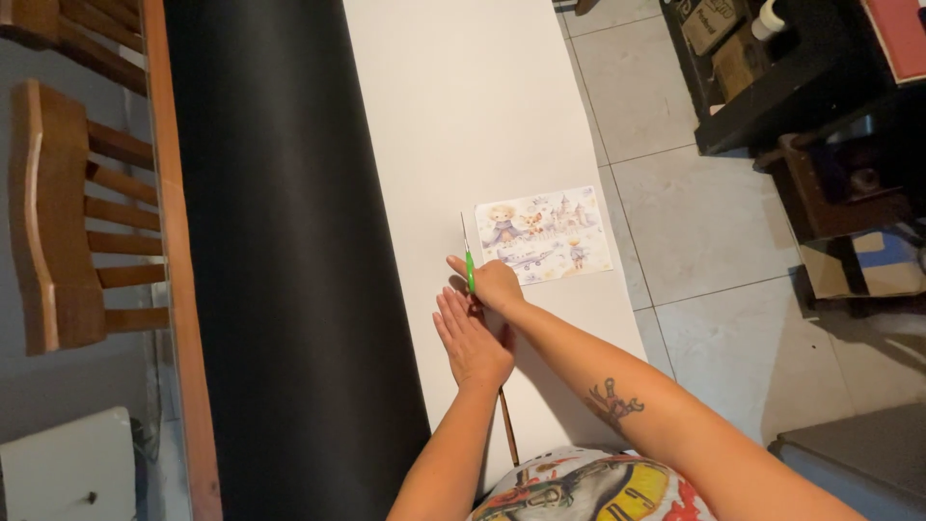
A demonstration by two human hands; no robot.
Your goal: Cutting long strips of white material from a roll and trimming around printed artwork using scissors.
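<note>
I see my right hand (497, 284) gripping a thin green brush (469, 262), left hand (473, 342) open flat on the smooth white desk (463, 116) (colourful picture card (545, 234) near its edge).

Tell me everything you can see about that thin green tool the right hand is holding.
The green tool is a slim stick, bright green at its middle with a pale, thin tip pointing away from the person; it could be a fine brush or craft knife, too small to tell. The right hand grips it. It lies nearly lengthwise on the white sheet, just left of the illustrated card. The left hand rests flat close behind. A brown rod continues toward the person, possibly its handle.
</note>
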